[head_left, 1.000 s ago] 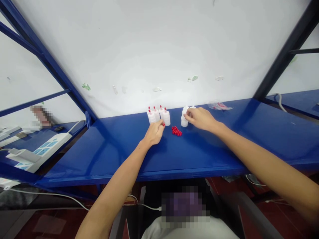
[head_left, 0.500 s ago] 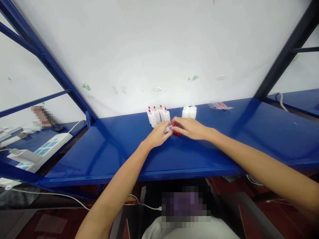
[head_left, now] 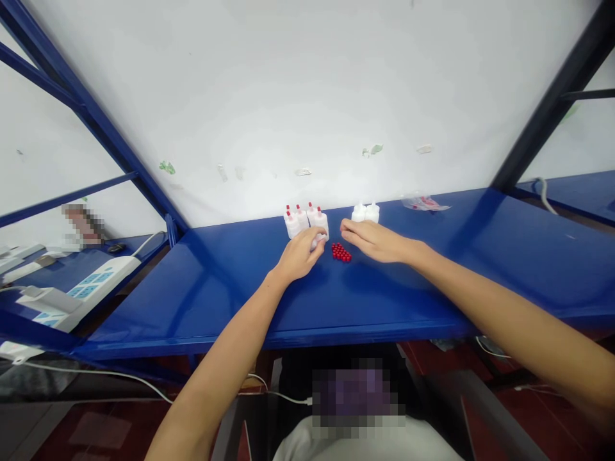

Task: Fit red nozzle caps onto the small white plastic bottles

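Observation:
My left hand (head_left: 298, 253) is closed around a small white bottle (head_left: 316, 241), holding it against the front of a group of several red-capped white bottles (head_left: 302, 219) by the wall. Just right of it, a small pile of loose red caps (head_left: 341, 252) lies on the blue shelf (head_left: 230, 288). My right hand (head_left: 373, 241) hovers over the shelf beside the caps, fingers stretched out and holding nothing. Behind that hand, two white bottles without caps (head_left: 365, 212) stand upright.
A crumpled clear plastic bag (head_left: 425, 203) lies at the back right near the white wall. On a lower shelf at the left sit a white device with blue buttons (head_left: 72, 291) and cables. Blue and dark frame struts rise on both sides.
My right hand took a bottle from the uncapped group and met my left hand over the caps. My left hand now has the bottle by the capped group; my right hand has let go.

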A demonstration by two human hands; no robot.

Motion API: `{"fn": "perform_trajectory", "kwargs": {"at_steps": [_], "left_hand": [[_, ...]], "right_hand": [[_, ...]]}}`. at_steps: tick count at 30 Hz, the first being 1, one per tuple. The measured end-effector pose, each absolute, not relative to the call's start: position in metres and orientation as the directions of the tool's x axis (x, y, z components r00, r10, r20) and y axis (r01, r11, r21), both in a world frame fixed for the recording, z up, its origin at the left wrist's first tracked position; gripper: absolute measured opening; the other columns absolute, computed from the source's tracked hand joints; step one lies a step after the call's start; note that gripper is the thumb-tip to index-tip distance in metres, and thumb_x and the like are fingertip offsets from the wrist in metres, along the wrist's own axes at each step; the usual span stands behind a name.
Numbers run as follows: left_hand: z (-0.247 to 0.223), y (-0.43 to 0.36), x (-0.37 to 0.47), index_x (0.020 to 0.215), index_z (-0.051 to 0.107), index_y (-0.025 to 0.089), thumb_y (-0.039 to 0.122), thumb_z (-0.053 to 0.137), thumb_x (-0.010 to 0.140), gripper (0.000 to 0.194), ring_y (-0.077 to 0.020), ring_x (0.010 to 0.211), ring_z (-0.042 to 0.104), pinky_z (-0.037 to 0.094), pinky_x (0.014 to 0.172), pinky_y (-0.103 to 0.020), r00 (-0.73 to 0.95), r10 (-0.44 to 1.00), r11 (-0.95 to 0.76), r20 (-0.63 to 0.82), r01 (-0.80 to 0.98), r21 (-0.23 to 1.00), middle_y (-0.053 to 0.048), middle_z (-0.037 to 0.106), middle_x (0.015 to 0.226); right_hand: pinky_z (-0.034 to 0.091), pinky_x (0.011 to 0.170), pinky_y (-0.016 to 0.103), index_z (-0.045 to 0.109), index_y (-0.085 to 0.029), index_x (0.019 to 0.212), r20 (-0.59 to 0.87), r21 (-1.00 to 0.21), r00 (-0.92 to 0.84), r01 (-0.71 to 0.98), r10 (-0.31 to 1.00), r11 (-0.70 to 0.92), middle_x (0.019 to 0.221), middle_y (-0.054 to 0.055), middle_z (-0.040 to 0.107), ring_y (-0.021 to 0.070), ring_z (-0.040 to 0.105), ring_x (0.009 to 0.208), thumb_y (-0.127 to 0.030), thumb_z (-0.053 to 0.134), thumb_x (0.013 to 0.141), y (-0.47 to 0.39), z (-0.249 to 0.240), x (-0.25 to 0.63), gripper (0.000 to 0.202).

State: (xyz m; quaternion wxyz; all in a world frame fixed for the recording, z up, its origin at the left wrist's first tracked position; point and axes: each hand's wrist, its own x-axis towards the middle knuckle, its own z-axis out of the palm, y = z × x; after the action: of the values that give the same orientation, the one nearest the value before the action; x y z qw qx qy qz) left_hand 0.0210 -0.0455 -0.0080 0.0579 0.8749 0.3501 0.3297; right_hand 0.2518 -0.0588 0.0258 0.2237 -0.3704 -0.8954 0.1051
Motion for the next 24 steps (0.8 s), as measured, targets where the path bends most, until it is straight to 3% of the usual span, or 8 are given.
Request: {"fn": "perform_trajectory", "kwargs": {"at_steps": [4, 10, 19, 24], "left_hand": [[-0.010, -0.044, 0.020, 0.114, 0.056, 0.020, 0.033, 0.039, 0.099, 0.027, -0.0215, 0.093, 0.063, 0.046, 0.085, -0.032, 0.534, 0.685, -0.715, 0.496, 0.622, 0.318, -0.007, 0.068, 0.106], [-0.012, -0.041, 0.020, 0.112, 0.057, 0.019, 0.034, 0.039, 0.099, 0.027, -0.0218, 0.091, 0.063, 0.046, 0.083, -0.032, 0.535, 0.690, -0.708, 0.487, 0.640, 0.300, -0.008, 0.068, 0.103], [-0.012, -0.042, 0.020, 0.112, 0.058, 0.020, 0.036, 0.039, 0.099, 0.028, -0.0224, 0.093, 0.064, 0.047, 0.083, -0.032, 0.542, 0.708, -0.696, 0.452, 0.642, 0.320, -0.008, 0.069, 0.104], [-0.012, -0.042, 0.020, 0.112, 0.058, 0.020, 0.036, 0.038, 0.099, 0.029, -0.0223, 0.091, 0.064, 0.047, 0.082, -0.032, 0.549, 0.710, -0.695, 0.441, 0.646, 0.316, -0.008, 0.069, 0.104]], "right_hand": [[0.031, 0.059, 0.029, 0.048, -0.020, 0.097, 0.172, -0.264, -0.636, 0.706, 0.753, 0.657, 0.073, 0.003, 0.057, 0.0167, 0.048, 0.061, -0.038, 0.037, 0.099, -0.053, 0.025, 0.263, 0.021], [0.034, 0.061, 0.028, 0.061, -0.018, 0.095, 0.067, -0.208, -0.627, 0.752, 0.776, 0.626, 0.078, 0.006, 0.066, 0.0177, 0.057, 0.066, -0.032, 0.050, 0.093, -0.046, 0.021, 0.264, 0.017], [0.039, 0.066, 0.027, 0.064, -0.019, 0.107, 0.056, -0.149, -0.621, 0.769, 0.781, 0.622, 0.094, 0.009, 0.071, 0.0199, 0.063, 0.079, -0.021, 0.045, 0.093, -0.039, 0.006, 0.262, 0.023], [0.038, 0.065, 0.027, 0.063, -0.019, 0.104, 0.078, -0.144, -0.625, 0.764, 0.777, 0.629, 0.092, 0.009, 0.071, 0.0195, 0.063, 0.077, -0.021, 0.044, 0.093, -0.038, 0.002, 0.259, 0.021]]}}
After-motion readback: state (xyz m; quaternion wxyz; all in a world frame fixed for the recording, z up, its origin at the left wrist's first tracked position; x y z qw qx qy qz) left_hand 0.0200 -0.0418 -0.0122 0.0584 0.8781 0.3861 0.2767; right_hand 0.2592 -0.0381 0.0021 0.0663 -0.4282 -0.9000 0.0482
